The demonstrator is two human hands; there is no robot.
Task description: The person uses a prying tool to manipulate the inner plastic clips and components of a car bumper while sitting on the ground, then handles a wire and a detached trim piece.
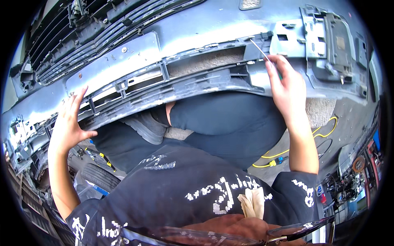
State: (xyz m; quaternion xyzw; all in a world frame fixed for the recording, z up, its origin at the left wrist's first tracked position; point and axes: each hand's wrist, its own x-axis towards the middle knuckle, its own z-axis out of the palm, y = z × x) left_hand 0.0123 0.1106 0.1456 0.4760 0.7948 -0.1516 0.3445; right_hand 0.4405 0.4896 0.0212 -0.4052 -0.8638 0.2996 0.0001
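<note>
Overhead, right hand point(287, 88) grips thin metal pick point(258, 49) against ribbed plastic bumper point(197, 30).

No clear package or screen showed. The one label-like thing was a small pale rectangular sticker with rounded corners point(250, 3), which sat on the grey-blue plastic car bumper point(197, 33) at the very top edge of the view, partly cut off. At the far right rim, small red and blue shapes point(374, 144) were too blurred to tell as signs or packages.
</note>
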